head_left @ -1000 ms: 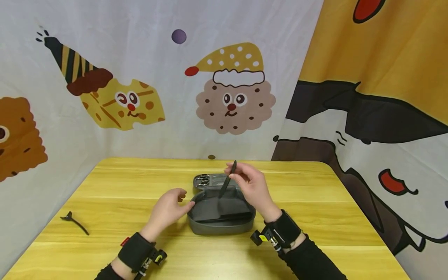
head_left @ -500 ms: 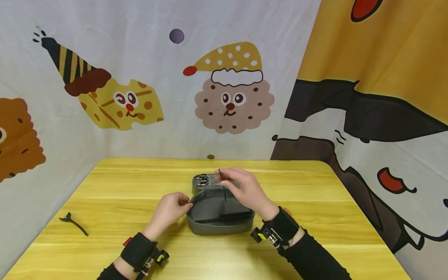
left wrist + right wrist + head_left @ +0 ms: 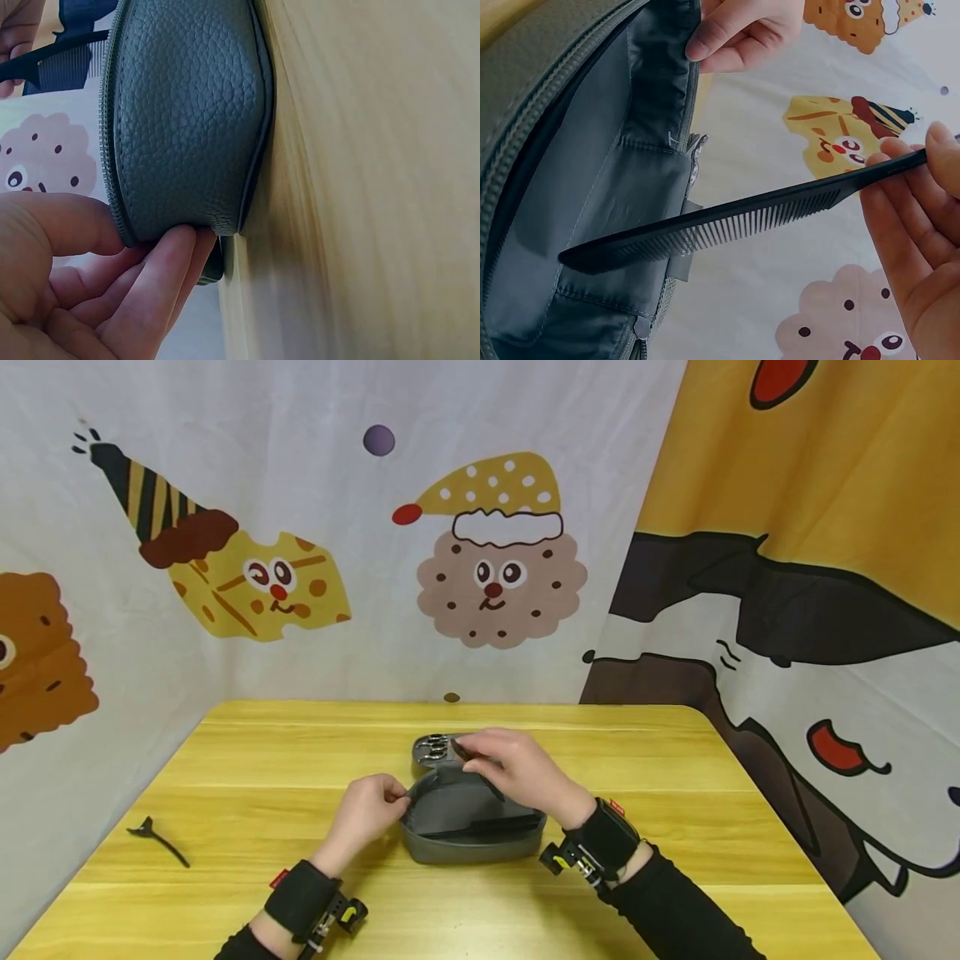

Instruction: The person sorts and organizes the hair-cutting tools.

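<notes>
A grey zippered case stands unzipped on the table, its lid folded back behind it. My left hand pinches the case's left rim, thumb at the zipper edge and fingers against the pebbled outer side in the left wrist view. My right hand holds a black comb by its thin handle over the case. The comb's teeth face away from the case floor, and its broad end reaches over the dark lining. A long black thing lies inside along the front wall.
Several silver scissors sit in the case's lid at the back. On the table's left side lies a slim black thing with a forked end. A curtain with cartoon prints hangs behind the wooden table.
My right hand has moved down and left, tilting the comb from near upright to a low slant over the case. The left fingers have closed onto the case's rim.
</notes>
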The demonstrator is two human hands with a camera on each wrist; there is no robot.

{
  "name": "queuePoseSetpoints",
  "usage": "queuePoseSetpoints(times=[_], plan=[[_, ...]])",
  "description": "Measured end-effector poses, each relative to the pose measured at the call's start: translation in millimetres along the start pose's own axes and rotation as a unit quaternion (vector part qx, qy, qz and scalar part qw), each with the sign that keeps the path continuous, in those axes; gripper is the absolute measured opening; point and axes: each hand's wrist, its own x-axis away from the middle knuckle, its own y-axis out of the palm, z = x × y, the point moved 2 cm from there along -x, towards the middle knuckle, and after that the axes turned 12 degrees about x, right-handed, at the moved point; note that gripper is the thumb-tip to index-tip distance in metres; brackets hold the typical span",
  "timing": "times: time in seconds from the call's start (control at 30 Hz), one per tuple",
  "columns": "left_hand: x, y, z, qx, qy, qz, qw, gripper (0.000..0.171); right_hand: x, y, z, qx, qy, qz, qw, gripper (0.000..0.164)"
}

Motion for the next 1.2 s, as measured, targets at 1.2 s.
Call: queuePoseSetpoints(times=[1.2], plan=[[-3.0,0.7,-9.0,0.027,-0.027,-0.003,0.9993,0.006,-20.2,39.2,-3.5,0.08,-0.005,-0.261,0.962,0.027]])
